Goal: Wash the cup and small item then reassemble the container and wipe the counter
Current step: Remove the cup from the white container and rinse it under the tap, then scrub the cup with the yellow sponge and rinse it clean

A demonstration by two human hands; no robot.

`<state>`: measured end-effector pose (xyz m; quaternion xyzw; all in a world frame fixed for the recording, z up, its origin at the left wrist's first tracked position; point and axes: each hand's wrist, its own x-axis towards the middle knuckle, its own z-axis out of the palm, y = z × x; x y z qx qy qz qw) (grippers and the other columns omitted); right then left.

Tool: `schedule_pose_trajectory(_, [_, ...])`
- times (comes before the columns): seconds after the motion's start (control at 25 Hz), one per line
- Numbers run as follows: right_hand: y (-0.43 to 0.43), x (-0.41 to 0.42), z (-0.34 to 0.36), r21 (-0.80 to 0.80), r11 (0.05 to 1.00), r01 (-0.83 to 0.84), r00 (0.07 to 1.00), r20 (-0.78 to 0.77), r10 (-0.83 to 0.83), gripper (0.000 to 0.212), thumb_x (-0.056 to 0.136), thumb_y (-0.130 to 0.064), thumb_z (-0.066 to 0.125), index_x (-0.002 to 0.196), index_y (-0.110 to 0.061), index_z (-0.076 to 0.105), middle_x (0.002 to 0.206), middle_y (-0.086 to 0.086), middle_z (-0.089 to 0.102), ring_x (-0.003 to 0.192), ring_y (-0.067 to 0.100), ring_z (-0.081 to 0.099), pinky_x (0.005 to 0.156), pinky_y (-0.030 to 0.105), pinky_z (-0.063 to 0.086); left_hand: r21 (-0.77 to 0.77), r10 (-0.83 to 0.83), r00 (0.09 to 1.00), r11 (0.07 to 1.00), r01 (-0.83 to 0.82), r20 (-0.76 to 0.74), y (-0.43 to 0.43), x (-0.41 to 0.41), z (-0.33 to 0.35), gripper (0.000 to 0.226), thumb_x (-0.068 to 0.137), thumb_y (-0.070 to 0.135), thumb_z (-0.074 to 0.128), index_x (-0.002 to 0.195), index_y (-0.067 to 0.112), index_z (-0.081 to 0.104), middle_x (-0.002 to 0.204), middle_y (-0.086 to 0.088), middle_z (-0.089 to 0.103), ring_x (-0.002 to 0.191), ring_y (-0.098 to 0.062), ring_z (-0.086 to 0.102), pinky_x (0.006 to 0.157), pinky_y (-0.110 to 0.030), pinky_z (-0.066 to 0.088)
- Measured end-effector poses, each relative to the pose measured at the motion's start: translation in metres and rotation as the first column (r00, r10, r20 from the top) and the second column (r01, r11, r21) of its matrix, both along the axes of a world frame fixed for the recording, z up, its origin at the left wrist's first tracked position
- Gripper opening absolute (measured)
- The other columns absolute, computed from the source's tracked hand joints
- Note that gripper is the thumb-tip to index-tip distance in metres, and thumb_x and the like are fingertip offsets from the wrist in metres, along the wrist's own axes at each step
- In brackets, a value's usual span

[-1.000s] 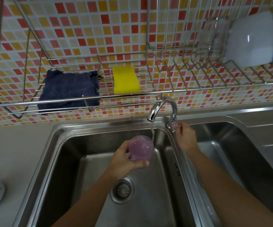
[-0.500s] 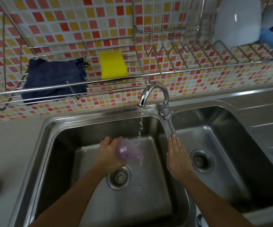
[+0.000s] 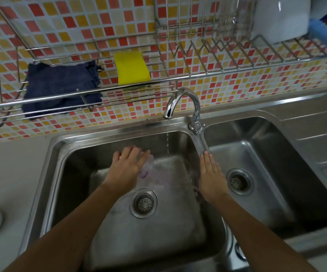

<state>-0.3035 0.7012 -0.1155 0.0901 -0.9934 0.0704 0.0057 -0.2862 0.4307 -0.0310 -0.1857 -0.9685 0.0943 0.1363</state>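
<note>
A double-bowl stainless steel sink [image 3: 276, 118] fills most of the view, set into a pale grey counter [image 3: 11, 163] below a wall of red, orange and yellow mosaic tiles [image 3: 80, 22]. A wire metal rack [image 3: 178, 77] hangs across the tiles; on it lie a dark blue cloth [image 3: 60, 85] and, to its right and apart from it, a yellow rectangular sponge [image 3: 132, 68]. The curved chrome tap [image 3: 184, 101] lets a thin stream fall into the left bowl. Over that bowl, the left hand [image 3: 127, 169] is wrapped round a blurred, translucent pinkish-purple cup [image 3: 148, 171], fingers curled over its far side. A small purple mark shows on the cup, too smeared to read. The right hand [image 3: 210, 175] is flat, fingers straight and together, holding nothing, above the divider between the bowls. A round perforated drain strainer [image 3: 144, 203] sits just below the cup.
</note>
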Motion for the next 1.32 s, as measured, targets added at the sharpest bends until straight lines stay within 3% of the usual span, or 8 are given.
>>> schedule_pose_trajectory(0.16, [0.000,0.000,0.004,-0.008,1.000,-0.013,0.998,0.054,0.013,0.068,0.089,-0.014,0.036,0.146,-0.002,0.001,0.156,0.014,-0.003,0.144,0.027,-0.002,0.114,0.035,0.001,-0.128,-0.143,0.989,0.982,0.139,-0.029,-0.001,0.006,0.017,0.061,0.062,0.018,0.058,0.123,0.012,0.059,0.114,-0.013,0.061,0.110,-0.033,0.052,0.077,-0.045,0.050])
schedule_pose_trajectory(0.28, [0.003,-0.001,0.010,-0.036,0.999,-0.038,0.994,0.100,0.042,0.063,0.093,-0.017,0.030,0.146,-0.004,0.000,0.157,0.013,-0.004,0.144,0.024,-0.004,0.115,0.034,0.001,0.161,-0.047,0.998,0.986,0.042,0.029,-0.006,0.012,0.028,0.068,0.062,0.016,0.071,0.127,0.016,0.052,0.118,-0.012,0.050,0.110,-0.028,0.043,0.082,-0.044,0.050])
schedule_pose_trajectory(0.4, [-0.004,0.002,0.047,-0.345,0.939,-0.019,0.997,0.061,0.043,0.056,0.095,-0.031,0.023,0.146,-0.008,0.017,0.154,0.013,0.021,0.140,0.025,0.023,0.113,0.039,0.026,0.694,0.042,0.947,0.670,-0.264,0.319,-0.012,0.025,0.035,0.084,0.060,0.027,0.084,0.133,0.025,0.043,0.127,-0.004,0.039,0.114,-0.015,0.036,0.090,-0.021,0.041])
schedule_pose_trajectory(0.56, [-0.040,0.008,0.149,-0.575,0.775,-0.261,0.906,-0.423,-0.009,0.040,0.091,-0.027,0.034,0.118,-0.004,0.051,0.108,0.014,0.057,0.100,0.016,0.049,0.087,0.039,0.047,0.882,-0.118,0.888,0.235,-0.409,0.444,-0.011,0.045,0.056,0.081,0.060,0.020,0.087,0.118,0.047,0.038,0.120,0.012,0.051,0.106,0.000,0.053,0.080,-0.013,0.047])
schedule_pose_trajectory(0.64, [-0.063,0.007,0.209,-0.543,0.739,-0.399,0.806,-0.592,0.001,0.030,0.090,-0.022,0.040,0.110,-0.004,0.053,0.103,0.013,0.057,0.096,0.015,0.049,0.085,0.032,0.044,0.893,-0.209,0.869,0.147,-0.426,0.449,-0.013,0.056,0.065,0.079,0.062,0.018,0.086,0.117,0.046,0.036,0.119,0.012,0.054,0.107,-0.002,0.057,0.083,-0.020,0.052])
schedule_pose_trajectory(0.8, [-0.110,-0.020,0.291,-0.450,0.824,-0.344,0.839,-0.541,0.054,0.035,0.089,-0.023,0.051,0.120,-0.006,0.049,0.120,0.011,0.050,0.110,0.018,0.047,0.092,0.025,0.036,0.905,-0.275,0.863,0.115,-0.409,0.424,-0.021,0.074,0.081,0.081,0.063,0.023,0.084,0.130,0.032,0.037,0.123,0.009,0.055,0.111,-0.005,0.057,0.094,-0.033,0.051])
schedule_pose_trajectory(1.08, [-0.172,-0.091,0.317,-0.280,0.953,-0.114,0.986,0.088,0.143,0.090,0.075,-0.050,0.069,0.145,-0.016,0.024,0.151,0.015,0.020,0.134,0.033,0.030,0.107,0.039,0.033,0.923,-0.248,0.890,0.127,-0.362,0.383,-0.048,0.102,0.097,0.081,0.066,0.013,0.083,0.130,0.031,0.037,0.125,0.015,0.054,0.117,0.003,0.050,0.093,-0.015,0.046])
schedule_pose_trajectory(1.32, [-0.168,-0.064,0.326,-0.289,0.884,-0.368,0.882,-0.409,0.233,0.053,0.082,-0.032,0.048,0.128,-0.007,0.050,0.129,0.014,0.053,0.117,0.030,0.049,0.100,0.038,0.034,0.932,-0.248,0.899,0.125,-0.341,0.362,-0.061,0.108,0.102,0.082,0.065,0.012,0.084,0.127,0.037,0.037,0.127,0.016,0.052,0.118,0.005,0.049,0.096,-0.016,0.044])
